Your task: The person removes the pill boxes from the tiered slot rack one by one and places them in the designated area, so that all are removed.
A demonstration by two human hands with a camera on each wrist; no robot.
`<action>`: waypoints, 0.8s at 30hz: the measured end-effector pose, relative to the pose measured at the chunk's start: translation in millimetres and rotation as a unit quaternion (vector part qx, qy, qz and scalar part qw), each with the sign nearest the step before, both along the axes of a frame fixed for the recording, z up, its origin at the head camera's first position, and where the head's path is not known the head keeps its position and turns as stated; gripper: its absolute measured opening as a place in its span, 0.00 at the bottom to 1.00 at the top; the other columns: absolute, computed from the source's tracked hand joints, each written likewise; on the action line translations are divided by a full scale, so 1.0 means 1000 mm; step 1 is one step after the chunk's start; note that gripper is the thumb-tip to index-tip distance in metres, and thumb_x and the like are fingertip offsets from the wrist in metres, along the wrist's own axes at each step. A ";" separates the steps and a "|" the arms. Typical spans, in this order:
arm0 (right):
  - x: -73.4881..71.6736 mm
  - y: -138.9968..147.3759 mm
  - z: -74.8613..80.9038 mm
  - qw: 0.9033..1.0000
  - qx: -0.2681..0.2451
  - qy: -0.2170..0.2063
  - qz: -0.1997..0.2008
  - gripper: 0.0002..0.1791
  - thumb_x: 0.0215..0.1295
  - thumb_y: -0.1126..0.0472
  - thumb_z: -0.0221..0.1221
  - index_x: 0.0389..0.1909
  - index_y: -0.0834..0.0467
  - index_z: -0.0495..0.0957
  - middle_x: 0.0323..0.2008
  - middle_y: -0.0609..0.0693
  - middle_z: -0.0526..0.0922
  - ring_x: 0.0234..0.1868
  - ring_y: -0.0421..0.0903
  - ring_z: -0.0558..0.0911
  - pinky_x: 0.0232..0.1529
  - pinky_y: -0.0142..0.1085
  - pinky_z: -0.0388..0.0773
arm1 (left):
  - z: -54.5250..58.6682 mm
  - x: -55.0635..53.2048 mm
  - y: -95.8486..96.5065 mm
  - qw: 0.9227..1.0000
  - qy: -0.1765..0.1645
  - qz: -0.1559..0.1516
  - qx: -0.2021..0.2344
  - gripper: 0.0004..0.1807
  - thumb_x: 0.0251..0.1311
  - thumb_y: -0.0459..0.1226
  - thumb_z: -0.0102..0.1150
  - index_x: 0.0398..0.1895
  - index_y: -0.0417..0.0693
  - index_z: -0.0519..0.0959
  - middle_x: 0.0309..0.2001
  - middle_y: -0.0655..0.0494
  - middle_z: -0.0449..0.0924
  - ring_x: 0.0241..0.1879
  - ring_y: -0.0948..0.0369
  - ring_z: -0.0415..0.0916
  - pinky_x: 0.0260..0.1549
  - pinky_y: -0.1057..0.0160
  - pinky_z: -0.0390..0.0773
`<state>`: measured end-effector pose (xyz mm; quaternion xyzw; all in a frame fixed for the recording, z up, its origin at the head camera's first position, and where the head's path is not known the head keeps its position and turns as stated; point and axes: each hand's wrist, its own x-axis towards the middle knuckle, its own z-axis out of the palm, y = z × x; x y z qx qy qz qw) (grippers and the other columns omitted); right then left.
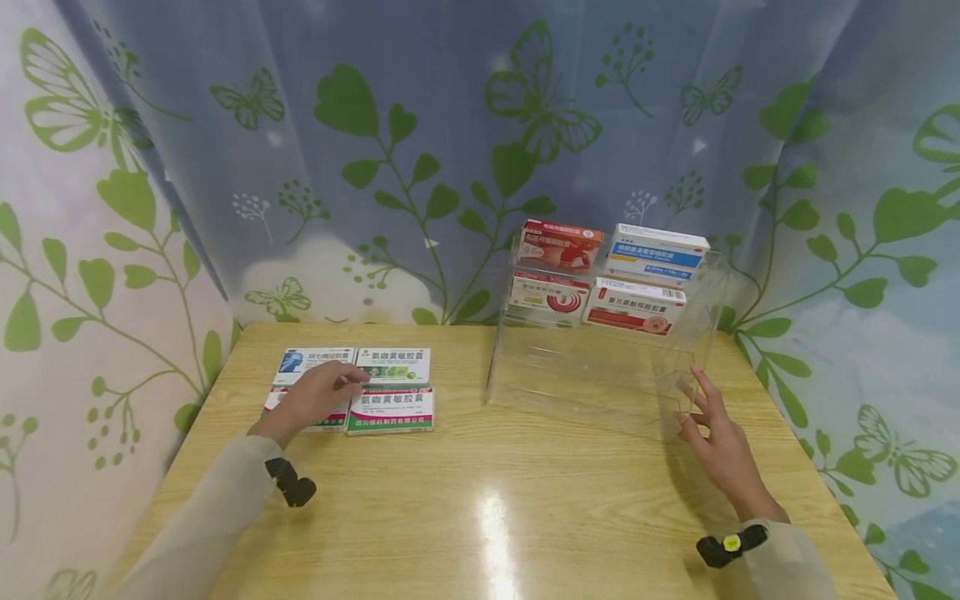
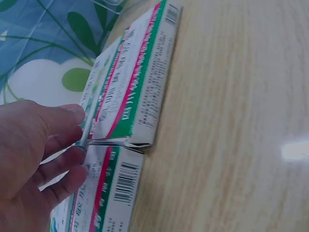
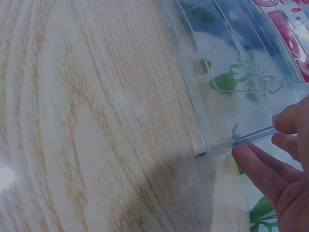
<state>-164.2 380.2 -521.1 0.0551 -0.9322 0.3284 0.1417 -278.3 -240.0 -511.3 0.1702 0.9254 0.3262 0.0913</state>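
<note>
In the head view my left hand [image 1: 318, 400] hovers over four flat medicine boxes laid two by two. Its thumb and loosely bent fingers are near the seam between the boxes, with nothing visibly held; whether a fingertip touches is unclear. A white-and-green box [image 1: 392, 411] lies front right, and a white box [image 1: 393, 367] lies behind it. A blue-and-white box [image 1: 307, 360] is back left, while the hand partly covers the front-left box [image 1: 273, 404]. On the right, my right hand [image 1: 720, 450] pinches the side panel of a clear tiered display rack [image 3: 227, 106] between thumb and fingers.
Upper tiers of the rack hold a red box [image 1: 558, 248], a blue-and-white box [image 1: 656, 254], a white-and-red box [image 1: 547, 296] and another red-and-white box [image 1: 633, 308]. Patterned curtain [image 1: 420, 167] hangs behind the wooden table [image 1: 420, 517].
</note>
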 end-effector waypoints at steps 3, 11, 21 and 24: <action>0.000 0.000 0.000 1.000 -0.005 0.001 0.001 0.47 0.82 0.68 0.58 0.91 0.45 0.43 0.74 0.74 0.73 0.48 0.68 0.90 0.39 0.19 0.79 | -0.007 0.002 0.001 0.998 0.048 0.002 -0.034 0.19 0.76 0.41 0.68 0.65 0.43 0.84 0.65 0.37 0.81 0.64 0.38 0.77 0.65 0.33 0.77; 0.000 0.000 -0.001 1.000 -0.008 0.004 0.003 0.48 0.82 0.69 0.58 0.91 0.45 0.43 0.74 0.74 0.73 0.48 0.67 0.90 0.39 0.17 0.79 | -0.019 0.005 0.001 0.984 0.109 0.012 -0.139 0.43 0.66 0.55 0.75 0.79 0.44 0.73 0.81 0.30 0.61 0.82 0.29 0.52 0.81 0.26 0.49; 0.001 -0.001 0.000 1.000 -0.008 0.008 0.005 0.47 0.82 0.70 0.58 0.90 0.45 0.44 0.74 0.73 0.74 0.46 0.64 0.91 0.39 0.17 0.79 | -0.021 0.004 -0.004 0.985 0.092 0.014 -0.147 0.42 0.70 0.56 0.70 0.79 0.45 0.71 0.83 0.31 0.57 0.84 0.32 0.49 0.84 0.29 0.44; 0.000 -0.001 0.000 1.000 -0.007 0.007 0.003 0.48 0.81 0.70 0.59 0.90 0.45 0.44 0.74 0.72 0.75 0.45 0.50 0.92 0.39 0.17 0.79 | -0.020 0.005 -0.003 0.986 0.085 0.016 -0.145 0.42 0.71 0.57 0.70 0.79 0.45 0.72 0.84 0.32 0.57 0.84 0.32 0.49 0.83 0.29 0.45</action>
